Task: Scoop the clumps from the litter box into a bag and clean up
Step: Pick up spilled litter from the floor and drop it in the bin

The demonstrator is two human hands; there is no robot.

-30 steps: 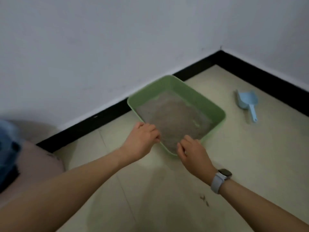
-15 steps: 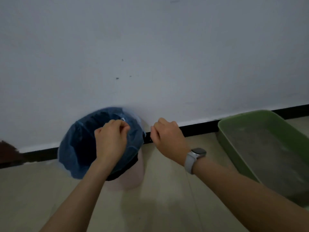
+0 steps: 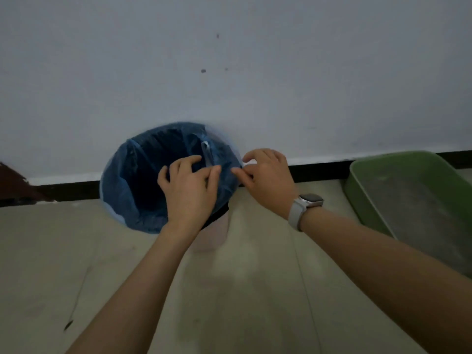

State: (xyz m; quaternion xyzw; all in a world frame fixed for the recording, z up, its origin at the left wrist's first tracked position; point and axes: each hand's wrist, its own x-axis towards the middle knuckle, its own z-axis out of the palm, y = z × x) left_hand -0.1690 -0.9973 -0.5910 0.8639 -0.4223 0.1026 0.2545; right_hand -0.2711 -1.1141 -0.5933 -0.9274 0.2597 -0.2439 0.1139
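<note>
Pinching the blue bag (image 3: 132,185) at its 3 o'clock rim, both hands worked close together: left hand (image 3: 190,190) fingers clamped on plastic, right hand (image 3: 268,178) nipping the edge. The green litter box (image 3: 398,175) sat over at 3 o'clock, against the wall.

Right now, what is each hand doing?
Left hand: pinching the blue bag.
Right hand: fingers pinched at the bag's rim; grasp cannot be confirmed.

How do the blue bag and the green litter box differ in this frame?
The blue bag is thin, crinkled film lining a round bin; the green litter box is a rigid rectangular tray. Both hands, left hand and right hand, are at the bag; the litter box goes untouched. The bag looks dark inside; the litter box holds grey litter. Both stand by the wall.
</note>
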